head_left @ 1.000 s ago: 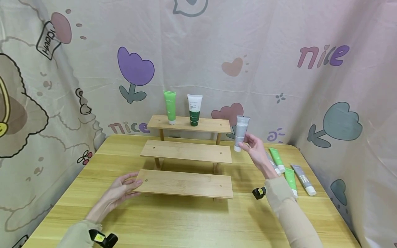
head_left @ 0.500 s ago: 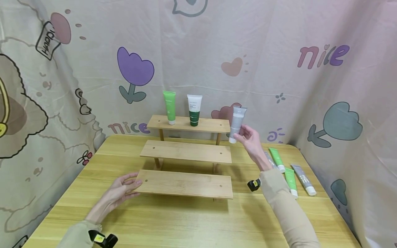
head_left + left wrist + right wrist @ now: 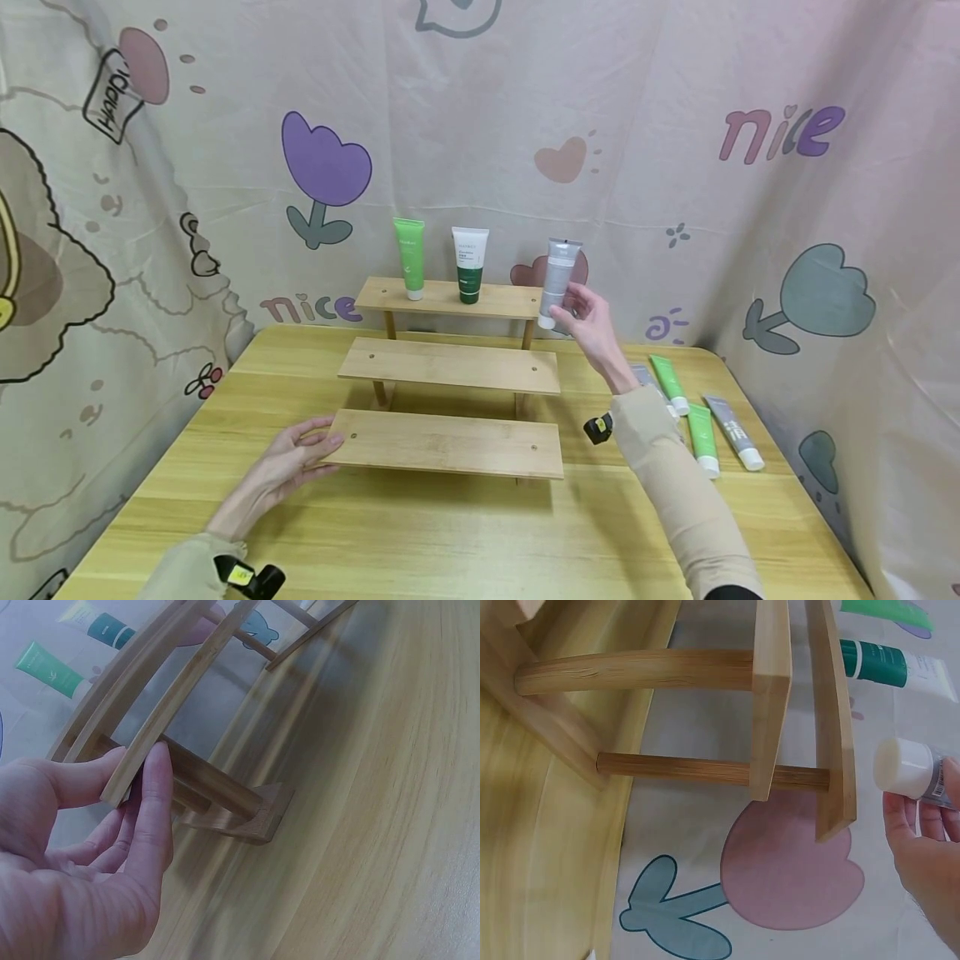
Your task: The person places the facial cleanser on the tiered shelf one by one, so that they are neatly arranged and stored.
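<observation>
My right hand [image 3: 591,327] grips a grey squeeze tube [image 3: 559,273], cap down, by the right end of the top shelf [image 3: 495,298]. In the right wrist view its white cap [image 3: 904,768] hangs just apart from the shelf board. A green tube [image 3: 410,260] and a white and dark green tube [image 3: 470,265] stand on that shelf. With thumb and fingers, my left hand [image 3: 288,462] pinches the left end of the bottom shelf [image 3: 450,443] of the three-step wooden rack. Thumb above and finger below the board show in the left wrist view.
Right of the rack, green tubes [image 3: 702,440] and grey tubes [image 3: 735,433] lie on the wooden table [image 3: 420,542]. The middle shelf [image 3: 450,365] lies between the other two. A printed cloth [image 3: 645,183] hangs behind.
My right hand has lifted the grey tube and carried it left, from beside the rack to the top shelf's right end. My left hand stays on the bottom shelf.
</observation>
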`<state>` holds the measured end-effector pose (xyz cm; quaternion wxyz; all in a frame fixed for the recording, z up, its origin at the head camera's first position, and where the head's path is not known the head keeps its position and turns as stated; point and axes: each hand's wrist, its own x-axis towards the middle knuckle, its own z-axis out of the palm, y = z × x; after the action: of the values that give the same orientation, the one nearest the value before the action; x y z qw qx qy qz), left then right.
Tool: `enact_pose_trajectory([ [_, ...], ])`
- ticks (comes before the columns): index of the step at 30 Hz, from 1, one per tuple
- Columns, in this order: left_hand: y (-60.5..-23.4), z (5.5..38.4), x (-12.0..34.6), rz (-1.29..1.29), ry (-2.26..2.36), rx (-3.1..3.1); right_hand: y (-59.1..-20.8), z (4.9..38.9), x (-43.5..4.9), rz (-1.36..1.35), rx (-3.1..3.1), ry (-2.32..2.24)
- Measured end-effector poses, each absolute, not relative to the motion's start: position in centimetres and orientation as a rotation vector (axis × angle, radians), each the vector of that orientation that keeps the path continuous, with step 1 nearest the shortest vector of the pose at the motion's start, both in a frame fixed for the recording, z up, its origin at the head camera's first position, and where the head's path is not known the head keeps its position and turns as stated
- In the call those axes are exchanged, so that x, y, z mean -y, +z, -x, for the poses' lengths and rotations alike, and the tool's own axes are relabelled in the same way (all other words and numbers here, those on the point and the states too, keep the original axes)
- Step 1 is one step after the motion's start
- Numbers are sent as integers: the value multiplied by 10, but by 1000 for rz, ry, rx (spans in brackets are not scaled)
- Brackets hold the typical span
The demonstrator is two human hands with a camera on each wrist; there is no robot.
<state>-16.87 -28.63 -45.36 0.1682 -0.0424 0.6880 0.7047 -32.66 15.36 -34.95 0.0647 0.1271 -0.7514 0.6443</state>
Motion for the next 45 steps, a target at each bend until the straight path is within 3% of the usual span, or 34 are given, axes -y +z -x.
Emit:
enact_pose_trajectory([
  [45,-453,169,283,150,1992,-1980,-344,378,-124,-529,2305,1794],
])
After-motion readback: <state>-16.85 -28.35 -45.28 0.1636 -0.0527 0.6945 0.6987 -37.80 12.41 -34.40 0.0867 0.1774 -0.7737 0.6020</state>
